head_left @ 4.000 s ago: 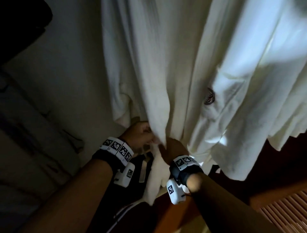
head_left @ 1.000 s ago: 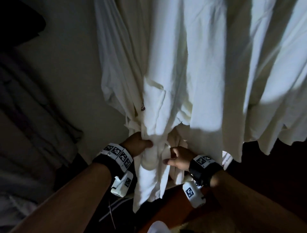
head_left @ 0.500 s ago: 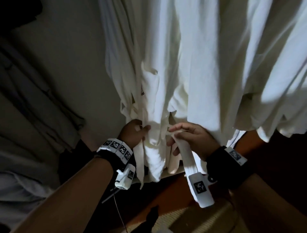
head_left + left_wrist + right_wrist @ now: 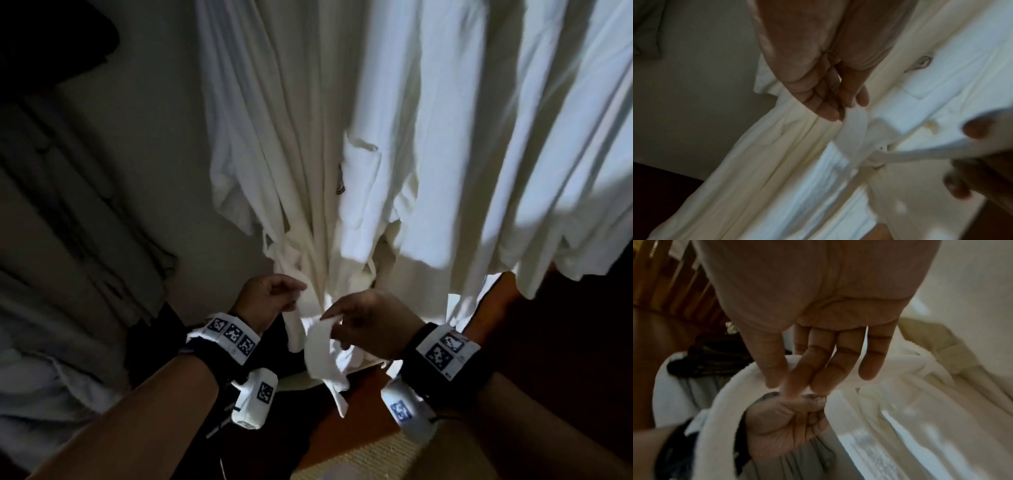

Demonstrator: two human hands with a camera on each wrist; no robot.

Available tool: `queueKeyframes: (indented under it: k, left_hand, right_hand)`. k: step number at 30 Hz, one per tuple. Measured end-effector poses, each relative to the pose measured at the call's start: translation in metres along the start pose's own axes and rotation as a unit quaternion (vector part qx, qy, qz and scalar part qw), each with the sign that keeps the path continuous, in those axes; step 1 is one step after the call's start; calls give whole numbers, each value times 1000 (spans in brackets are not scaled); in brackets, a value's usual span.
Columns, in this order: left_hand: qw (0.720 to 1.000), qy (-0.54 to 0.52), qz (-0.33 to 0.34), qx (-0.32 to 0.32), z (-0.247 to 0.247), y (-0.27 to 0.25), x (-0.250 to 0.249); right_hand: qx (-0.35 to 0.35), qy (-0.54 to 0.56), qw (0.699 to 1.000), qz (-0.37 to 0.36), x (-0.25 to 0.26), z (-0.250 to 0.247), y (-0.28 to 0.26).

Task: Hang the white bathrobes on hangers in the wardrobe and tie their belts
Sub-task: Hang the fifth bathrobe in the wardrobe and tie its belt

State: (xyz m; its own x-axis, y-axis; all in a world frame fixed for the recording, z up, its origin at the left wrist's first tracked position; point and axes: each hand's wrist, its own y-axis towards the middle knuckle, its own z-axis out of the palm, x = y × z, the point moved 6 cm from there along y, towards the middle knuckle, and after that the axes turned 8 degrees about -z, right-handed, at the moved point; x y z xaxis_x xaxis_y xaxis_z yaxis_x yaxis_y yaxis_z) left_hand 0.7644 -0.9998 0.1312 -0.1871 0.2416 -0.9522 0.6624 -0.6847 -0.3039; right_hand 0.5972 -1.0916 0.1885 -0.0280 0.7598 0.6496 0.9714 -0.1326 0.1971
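Note:
Two white bathrobes hang side by side; the left bathrobe (image 4: pixel 308 171) has a chest pocket, and the right bathrobe (image 4: pixel 513 137) overlaps it. At the left robe's waist my left hand (image 4: pixel 291 294) pinches one strip of the belt (image 4: pixel 853 129) between thumb and fingers (image 4: pixel 830 113). Just to its right, my right hand (image 4: pixel 334 317) pinches the other belt end (image 4: pixel 318 346), which curls and droops below it. In the right wrist view my right fingers (image 4: pixel 797 378) hold the white strip (image 4: pixel 725 394) right above my left hand (image 4: pixel 785 423). The belt's crossing at the waist is blurred.
Dark garments (image 4: pixel 85 240) hang at the left against the pale wardrobe wall (image 4: pixel 154 137). A reddish wooden ledge (image 4: pixel 359 411) lies below the robes, and wooden slats (image 4: pixel 674 280) stand behind my right hand. Shadow fills the lower right.
My hands have drawn slightly apart, each keeping a belt end. The end in my right hand now hangs curled below it instead of lying straight across the fingers.

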Motion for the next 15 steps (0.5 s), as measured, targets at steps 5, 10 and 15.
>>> queueKeyframes:
  k: [5,10,15]
  left_hand:
    - [996,-40,-24,72,-2,-31,22]
    - [987,-58,-1,148,-21,-56,38]
    - [988,8,10,153,-32,-66,43]
  right_hand:
    - [8,-143,990,16,16,43,18]
    - [-92,-123,976,153,9,54,14]
    - [-146,-127,966,173,16,62,-2]
